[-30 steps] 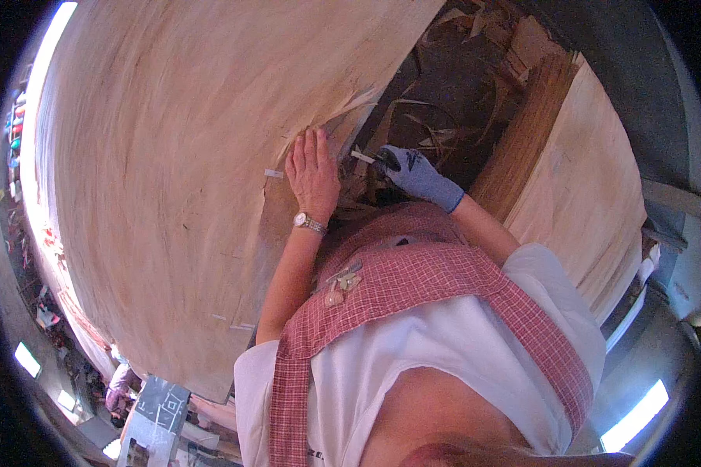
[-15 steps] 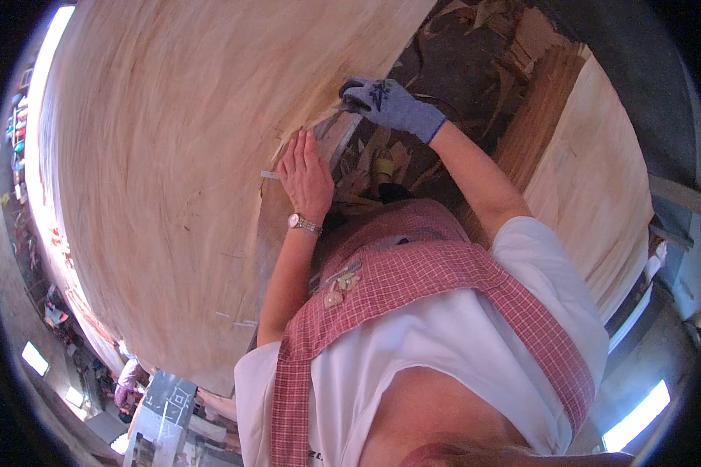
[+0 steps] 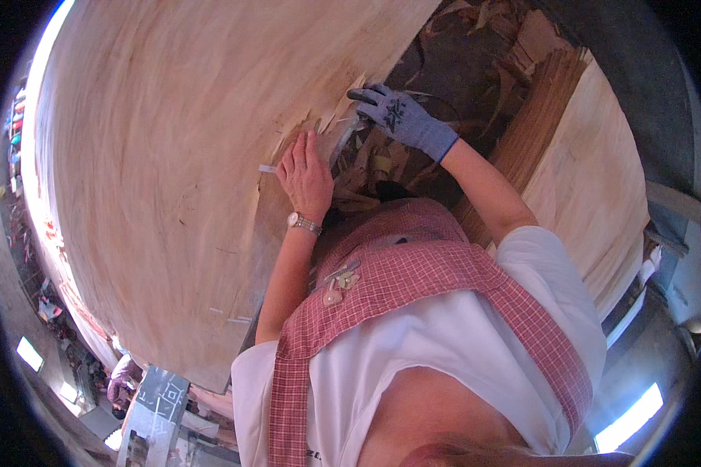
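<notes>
Left hand (image 3: 306, 179) laid flat mid-frame, veneer sheet (image 3: 156, 156) presumably steadied; gloved right hand (image 3: 403, 121) curled at torn edge (image 3: 353, 87), grasp unclear.

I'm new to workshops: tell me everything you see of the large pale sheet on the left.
The large pale sheet looks like wood, with streaky grain and dark marks. It lies broad side up at left, its right edge partly ragged. The left hand rests there; whether the gloved right hand touches is unclear.
</notes>
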The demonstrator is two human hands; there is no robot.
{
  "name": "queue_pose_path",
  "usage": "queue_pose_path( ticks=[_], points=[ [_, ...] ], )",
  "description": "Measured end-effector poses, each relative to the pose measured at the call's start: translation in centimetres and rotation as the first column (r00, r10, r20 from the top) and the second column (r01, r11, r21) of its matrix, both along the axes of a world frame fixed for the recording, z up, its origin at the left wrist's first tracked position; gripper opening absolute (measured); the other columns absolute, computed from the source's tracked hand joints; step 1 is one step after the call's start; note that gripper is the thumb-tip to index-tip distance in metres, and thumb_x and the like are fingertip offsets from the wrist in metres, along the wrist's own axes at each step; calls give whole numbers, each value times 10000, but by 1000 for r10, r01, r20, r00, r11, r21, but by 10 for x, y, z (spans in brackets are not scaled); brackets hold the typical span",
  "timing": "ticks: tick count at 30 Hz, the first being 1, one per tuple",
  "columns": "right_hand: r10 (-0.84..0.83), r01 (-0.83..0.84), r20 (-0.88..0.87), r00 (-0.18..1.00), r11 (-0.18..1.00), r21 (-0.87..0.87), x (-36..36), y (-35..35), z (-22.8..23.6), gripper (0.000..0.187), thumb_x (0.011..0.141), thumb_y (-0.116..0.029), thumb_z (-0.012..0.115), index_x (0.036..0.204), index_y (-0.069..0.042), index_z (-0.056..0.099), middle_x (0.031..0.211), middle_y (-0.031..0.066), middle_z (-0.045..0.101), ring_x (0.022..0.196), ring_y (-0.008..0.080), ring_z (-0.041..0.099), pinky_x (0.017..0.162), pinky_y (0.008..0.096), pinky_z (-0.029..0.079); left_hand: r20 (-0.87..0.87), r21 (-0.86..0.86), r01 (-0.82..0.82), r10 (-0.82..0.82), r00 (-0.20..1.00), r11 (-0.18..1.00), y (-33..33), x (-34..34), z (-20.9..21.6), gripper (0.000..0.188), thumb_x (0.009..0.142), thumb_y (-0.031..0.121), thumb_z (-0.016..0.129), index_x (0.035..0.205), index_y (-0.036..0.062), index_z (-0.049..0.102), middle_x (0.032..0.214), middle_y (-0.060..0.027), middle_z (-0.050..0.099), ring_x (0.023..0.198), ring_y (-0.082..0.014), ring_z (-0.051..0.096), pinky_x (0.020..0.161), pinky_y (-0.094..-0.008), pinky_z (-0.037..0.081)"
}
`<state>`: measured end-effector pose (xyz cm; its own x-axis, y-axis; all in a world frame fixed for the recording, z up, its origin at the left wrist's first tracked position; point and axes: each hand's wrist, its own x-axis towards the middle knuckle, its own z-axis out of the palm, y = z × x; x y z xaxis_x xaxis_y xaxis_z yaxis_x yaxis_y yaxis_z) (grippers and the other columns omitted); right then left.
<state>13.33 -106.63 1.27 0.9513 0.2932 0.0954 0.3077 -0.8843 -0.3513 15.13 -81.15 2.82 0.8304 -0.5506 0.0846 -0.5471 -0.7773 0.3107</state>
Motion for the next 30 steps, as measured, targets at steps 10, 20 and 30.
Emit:
queue_pose_path(
  ticks=[10, 20, 30],
  points=[
    [-47, 57, -87, 995, 992, 109, -4, 3, -12, 330, 805, -164, 660, 1125, -101, 612, 1394, 109, 515, 1193, 358, 532, 958, 430, 505, 66, 124, 74, -83, 994, 989, -16, 7, 0, 573, 853, 186, 617, 1413, 203, 501, 1443, -94, 462, 1313, -297, 423, 1067, -479, 310],
    [-401, 425, -156, 903, 770, 476, -39, -36, 2, 298, 820, -101, 664, 1116, -68, 643, 1221, 119, 638, 1124, 323, 592, 981, 399, 482, 61, 162, 96, -107, 992, 982, -15, 9, -13, 543, 876, 219, 609, 1404, 147, 503, 1478, -70, 435, 1357, -274, 387, 1086, -483, 293],
    [-475, 693, -509, 718, 419, 586, -76, -26, -7, 284, 891, -91, 639, 1171, -50, 657, 1096, 97, 701, 1011, 173, 650, 916, 315, 493, -27, 328, 373, -386, 922, 868, -61, 23, -21, 729, 921, 421, 546, 1526, 100, 298, 1594, -60, 263, 1478, -274, 203, 1199, -528, 116]
  ],
)
